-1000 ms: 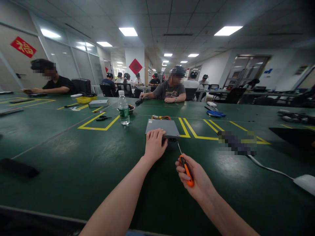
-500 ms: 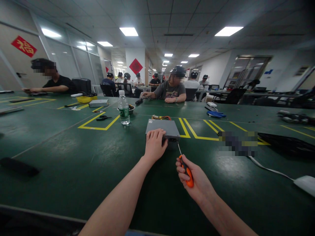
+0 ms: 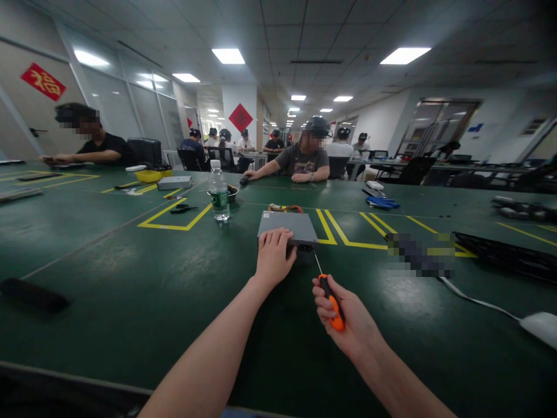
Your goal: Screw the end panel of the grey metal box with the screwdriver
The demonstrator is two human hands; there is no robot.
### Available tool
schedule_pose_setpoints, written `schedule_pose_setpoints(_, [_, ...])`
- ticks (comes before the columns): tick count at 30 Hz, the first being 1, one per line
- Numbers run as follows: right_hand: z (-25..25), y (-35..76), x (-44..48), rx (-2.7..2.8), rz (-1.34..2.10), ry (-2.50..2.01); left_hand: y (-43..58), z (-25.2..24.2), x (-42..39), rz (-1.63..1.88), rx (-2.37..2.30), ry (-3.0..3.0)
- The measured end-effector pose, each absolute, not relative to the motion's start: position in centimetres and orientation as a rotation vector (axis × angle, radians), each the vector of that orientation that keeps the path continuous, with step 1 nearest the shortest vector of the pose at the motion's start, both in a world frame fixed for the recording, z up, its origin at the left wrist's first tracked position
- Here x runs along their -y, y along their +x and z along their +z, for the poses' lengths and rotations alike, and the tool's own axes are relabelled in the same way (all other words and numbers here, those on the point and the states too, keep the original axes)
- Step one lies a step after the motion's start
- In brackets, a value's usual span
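Note:
A grey metal computer power supply (image 3: 292,223) lies on the green table in front of me, its socket side facing me and coloured cables behind it. My left hand (image 3: 275,253) grips its near left part, fingers over the top and thumb at the front face. In my right hand (image 3: 335,305) is a screwdriver (image 3: 333,307) with an orange and black handle, the fingers wrapped round it. Its thin shaft points up to the lower right corner of the front face. Whether the tip sits in a screw is too small to tell.
A water bottle (image 3: 219,194) stands left of the power supply, before a bowl (image 3: 232,194). Blue gloves (image 3: 382,202), a black mesh panel (image 3: 500,255) and a white cabled device (image 3: 539,328) lie to the right. A dark bar (image 3: 32,295) lies left. Co-workers sit across the table.
My right hand and the screwdriver handle have shifted slightly to the right. My left hand and the power supply stay put. The co-worker opposite has stretched an arm to a dark object.

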State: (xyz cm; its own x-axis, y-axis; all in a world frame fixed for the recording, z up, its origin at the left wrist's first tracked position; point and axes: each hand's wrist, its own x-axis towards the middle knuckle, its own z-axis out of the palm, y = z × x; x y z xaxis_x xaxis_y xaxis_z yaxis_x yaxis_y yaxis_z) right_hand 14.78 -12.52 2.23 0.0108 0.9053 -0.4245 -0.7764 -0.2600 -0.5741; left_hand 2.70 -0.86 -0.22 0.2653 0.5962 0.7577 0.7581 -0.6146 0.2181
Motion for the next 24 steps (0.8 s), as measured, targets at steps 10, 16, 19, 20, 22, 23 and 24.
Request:
schedule_pose_setpoints(10, [2.23,14.74,12.4,0.179,1.587,-0.883,2.65,-0.16,0.89,-1.272,1.261,-2.343])
schedule_pose_setpoints(16, [2.0,14.7,12.42,0.21,1.584,-0.938,2.69,-0.15,0.89,-1.262,1.268,-2.349])
schedule_pose_setpoints(19, [2.02,14.61,12.31,0.196,1.53,-0.946,2.68,-0.17,0.89,-1.263,1.267,-2.348])
schedule_pose_setpoints(20, [2.04,14.62,12.29,0.192,1.53,-0.936,2.66,-0.17,0.89,-1.263,1.265,-2.348])
schedule_pose_setpoints(22, [2.0,14.65,12.28,0.196,1.549,-0.913,2.65,-0.18,0.88,-1.262,1.263,-2.347])
schedule_pose_setpoints(23, [1.93,14.68,12.28,0.205,1.563,-0.91,2.64,-0.19,0.88,-1.262,1.263,-2.347])
schedule_pose_setpoints(24, [1.84,14.69,12.28,0.218,1.576,-0.914,2.65,-0.2,0.86,-1.263,1.264,-2.346])
